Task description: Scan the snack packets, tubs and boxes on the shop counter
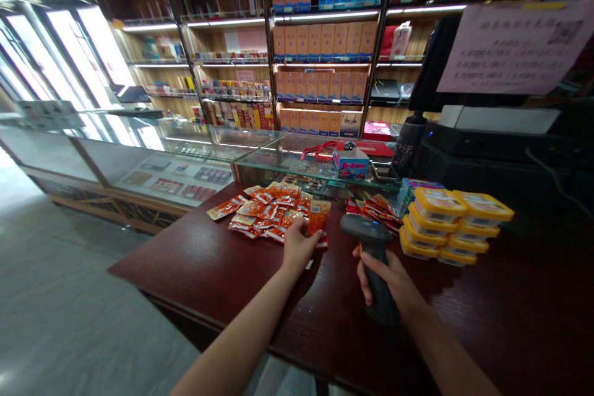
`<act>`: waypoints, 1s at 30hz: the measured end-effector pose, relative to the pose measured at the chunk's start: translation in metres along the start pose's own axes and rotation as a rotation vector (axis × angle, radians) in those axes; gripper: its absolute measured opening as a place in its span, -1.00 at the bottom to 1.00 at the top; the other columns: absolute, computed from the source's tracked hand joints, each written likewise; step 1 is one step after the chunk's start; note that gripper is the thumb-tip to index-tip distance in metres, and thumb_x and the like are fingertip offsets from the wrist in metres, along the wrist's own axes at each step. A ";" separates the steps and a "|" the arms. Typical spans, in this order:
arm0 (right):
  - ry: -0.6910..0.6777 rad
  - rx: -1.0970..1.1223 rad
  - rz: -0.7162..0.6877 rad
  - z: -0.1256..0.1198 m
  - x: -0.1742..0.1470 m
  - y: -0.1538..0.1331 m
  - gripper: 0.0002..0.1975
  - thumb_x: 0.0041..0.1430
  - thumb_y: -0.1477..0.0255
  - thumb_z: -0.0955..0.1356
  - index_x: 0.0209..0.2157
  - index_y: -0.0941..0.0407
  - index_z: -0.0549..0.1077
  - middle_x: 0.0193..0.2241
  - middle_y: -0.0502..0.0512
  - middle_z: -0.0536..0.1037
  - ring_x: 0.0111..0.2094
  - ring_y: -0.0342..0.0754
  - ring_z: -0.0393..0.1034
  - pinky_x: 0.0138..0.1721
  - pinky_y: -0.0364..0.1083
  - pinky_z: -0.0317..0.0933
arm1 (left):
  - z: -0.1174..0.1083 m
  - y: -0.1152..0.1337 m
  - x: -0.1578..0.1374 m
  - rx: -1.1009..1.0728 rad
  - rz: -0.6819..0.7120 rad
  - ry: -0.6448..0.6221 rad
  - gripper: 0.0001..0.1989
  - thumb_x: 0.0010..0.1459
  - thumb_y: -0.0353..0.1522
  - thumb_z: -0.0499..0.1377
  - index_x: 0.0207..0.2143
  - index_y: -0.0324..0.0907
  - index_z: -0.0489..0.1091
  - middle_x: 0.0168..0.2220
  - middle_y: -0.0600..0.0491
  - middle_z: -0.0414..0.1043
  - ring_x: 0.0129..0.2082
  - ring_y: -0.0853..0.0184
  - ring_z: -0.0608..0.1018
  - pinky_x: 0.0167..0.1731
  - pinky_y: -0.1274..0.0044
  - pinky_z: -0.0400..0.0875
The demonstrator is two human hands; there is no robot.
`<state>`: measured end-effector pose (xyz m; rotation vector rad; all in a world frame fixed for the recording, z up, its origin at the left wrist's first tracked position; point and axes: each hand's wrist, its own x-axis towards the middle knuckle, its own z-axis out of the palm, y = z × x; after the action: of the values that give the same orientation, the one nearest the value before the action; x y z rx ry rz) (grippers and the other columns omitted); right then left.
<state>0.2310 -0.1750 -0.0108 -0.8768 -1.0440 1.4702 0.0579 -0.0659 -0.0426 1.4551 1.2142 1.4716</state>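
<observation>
My right hand [390,278] is wrapped round the handle of a dark barcode scanner [366,229], whose head points left over the counter. With thumb and fingers, my left hand [299,241] pinches the lower part of an orange snack packet [319,213]. A barcode label shows near that packet's top. Just left of it spreads a loose pile of similar orange snack packets [266,207], lying on the dark red wooden counter [195,278]. More reddish packets [378,207] lie behind the scanner.
Stacked yellow-lidded tubs [439,204] stand on the right, beside a blue-green box [408,195]. Behind the counter are a glass display case [260,164] with a small colourful carton [351,163] on it, and a monitor with a pink paper sign [510,46]. Stocked shelves line the wall.
</observation>
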 end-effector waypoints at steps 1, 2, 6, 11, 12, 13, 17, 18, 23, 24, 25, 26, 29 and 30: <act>-0.004 -0.004 -0.003 0.001 0.000 0.000 -0.67 0.06 0.19 0.41 -0.28 0.11 0.32 -0.68 -0.13 0.41 -0.77 -0.21 0.25 -0.75 -0.23 0.16 | -0.001 0.002 -0.001 0.016 0.014 -0.009 -0.81 -0.17 -0.34 0.28 -0.49 -0.22 0.35 -0.52 0.13 0.42 -0.50 0.42 0.43 -0.46 0.59 0.30; -0.005 -0.005 -0.006 0.002 0.000 0.000 -0.68 0.06 0.19 0.41 -0.29 0.11 0.32 -0.68 -0.14 0.41 -0.78 -0.22 0.25 -0.75 -0.24 0.16 | -0.002 0.004 -0.002 0.040 0.023 -0.016 -0.82 -0.16 -0.34 0.26 -0.48 -0.22 0.35 -0.51 0.13 0.42 -0.50 0.42 0.43 -0.45 0.59 0.29; 0.010 0.018 -0.002 0.004 -0.002 -0.003 -0.68 0.05 0.19 0.42 -0.31 0.11 0.32 -0.69 -0.15 0.40 -0.78 -0.22 0.25 -0.76 -0.25 0.15 | -0.004 0.010 -0.005 0.212 0.002 0.033 -0.79 -0.18 -0.30 0.28 -0.54 -0.21 0.32 -0.59 0.17 0.33 -0.55 0.44 0.36 -0.53 0.61 0.21; 0.036 0.069 0.003 0.004 -0.004 -0.004 -0.68 0.03 0.20 0.43 -0.32 0.11 0.33 -0.69 -0.15 0.39 -0.77 -0.24 0.23 -0.76 -0.27 0.14 | -0.004 0.007 -0.004 0.175 0.008 0.021 -0.82 -0.14 -0.33 0.26 -0.49 -0.21 0.33 -0.55 0.15 0.38 -0.53 0.42 0.40 -0.49 0.60 0.26; 0.040 0.076 0.002 0.004 -0.004 -0.003 -0.68 0.03 0.20 0.43 -0.32 0.11 0.34 -0.69 -0.15 0.39 -0.78 -0.24 0.22 -0.76 -0.27 0.13 | -0.003 0.006 -0.004 0.129 0.006 0.009 -0.83 -0.13 -0.34 0.25 -0.47 -0.21 0.33 -0.52 0.14 0.41 -0.51 0.41 0.43 -0.46 0.59 0.29; 0.042 0.081 0.003 0.004 -0.004 -0.002 -0.68 0.02 0.19 0.43 -0.33 0.10 0.34 -0.69 -0.15 0.39 -0.78 -0.24 0.22 -0.76 -0.27 0.12 | -0.003 0.004 -0.004 0.094 0.006 0.000 -0.84 -0.11 -0.36 0.24 -0.45 -0.21 0.33 -0.49 0.13 0.43 -0.49 0.41 0.45 -0.44 0.58 0.31; 0.022 0.087 0.008 0.004 -0.003 -0.002 -0.68 0.02 0.20 0.44 -0.32 0.11 0.35 -0.70 -0.14 0.39 -0.79 -0.24 0.22 -0.77 -0.28 0.11 | -0.002 0.003 -0.004 0.115 0.043 -0.001 -0.87 -0.09 -0.37 0.22 -0.45 -0.20 0.34 -0.46 0.12 0.44 -0.45 0.40 0.47 -0.37 0.57 0.33; 0.010 0.088 0.003 0.004 -0.003 -0.002 -0.69 0.03 0.21 0.43 -0.31 0.11 0.35 -0.69 -0.14 0.39 -0.78 -0.24 0.22 -0.77 -0.28 0.11 | -0.002 0.004 -0.004 0.136 0.062 0.005 -0.88 -0.08 -0.37 0.22 -0.44 -0.20 0.35 -0.46 0.12 0.43 -0.44 0.40 0.46 -0.36 0.57 0.33; -0.009 0.079 -0.041 0.004 -0.003 -0.004 -0.71 0.06 0.23 0.42 -0.28 0.12 0.36 -0.68 -0.14 0.40 -0.78 -0.24 0.23 -0.76 -0.27 0.13 | -0.002 0.007 -0.005 0.129 0.110 0.078 -0.85 -0.08 -0.32 0.24 -0.48 -0.19 0.34 -0.52 0.15 0.35 -0.49 0.43 0.39 -0.40 0.59 0.30; 0.003 0.081 -0.048 0.004 -0.003 -0.005 -0.71 0.06 0.23 0.43 -0.29 0.12 0.36 -0.67 -0.14 0.40 -0.78 -0.24 0.23 -0.76 -0.27 0.14 | -0.002 0.008 -0.006 0.073 0.085 0.074 -0.83 -0.09 -0.30 0.24 -0.48 -0.19 0.33 -0.53 0.15 0.35 -0.50 0.44 0.40 -0.42 0.59 0.31; 0.018 0.087 -0.057 0.004 -0.002 -0.005 -0.71 0.05 0.23 0.43 -0.29 0.12 0.36 -0.67 -0.14 0.40 -0.77 -0.24 0.23 -0.76 -0.27 0.15 | -0.001 0.008 -0.005 0.003 0.044 0.059 -0.81 -0.09 -0.28 0.24 -0.47 -0.19 0.33 -0.54 0.16 0.35 -0.52 0.44 0.40 -0.45 0.59 0.32; 0.038 0.097 -0.070 0.003 -0.002 -0.005 -0.71 0.05 0.24 0.43 -0.29 0.11 0.36 -0.67 -0.14 0.40 -0.77 -0.24 0.23 -0.75 -0.26 0.15 | 0.001 0.009 -0.005 -0.071 -0.009 0.035 -0.77 -0.09 -0.25 0.25 -0.45 -0.20 0.32 -0.54 0.16 0.36 -0.55 0.45 0.40 -0.49 0.59 0.32; 0.118 0.139 -0.134 0.000 -0.001 -0.007 -0.71 0.04 0.23 0.43 -0.30 0.10 0.37 -0.67 -0.15 0.39 -0.76 -0.24 0.22 -0.74 -0.25 0.16 | 0.008 0.014 0.000 -0.231 -0.173 -0.024 -0.66 -0.13 -0.15 0.28 -0.43 -0.20 0.30 -0.56 0.17 0.34 -0.63 0.46 0.38 -0.62 0.60 0.30; 0.149 0.150 -0.157 -0.001 0.000 -0.008 -0.71 0.04 0.23 0.43 -0.30 0.10 0.37 -0.67 -0.16 0.38 -0.76 -0.24 0.22 -0.74 -0.25 0.16 | 0.012 0.017 0.002 -0.258 -0.210 -0.038 -0.64 -0.15 -0.14 0.30 -0.45 -0.20 0.29 -0.57 0.18 0.33 -0.64 0.47 0.37 -0.64 0.61 0.30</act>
<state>0.2342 -0.1748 -0.0037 -0.7672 -0.8606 1.3122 0.0714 -0.0672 -0.0264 1.1424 1.0737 1.3931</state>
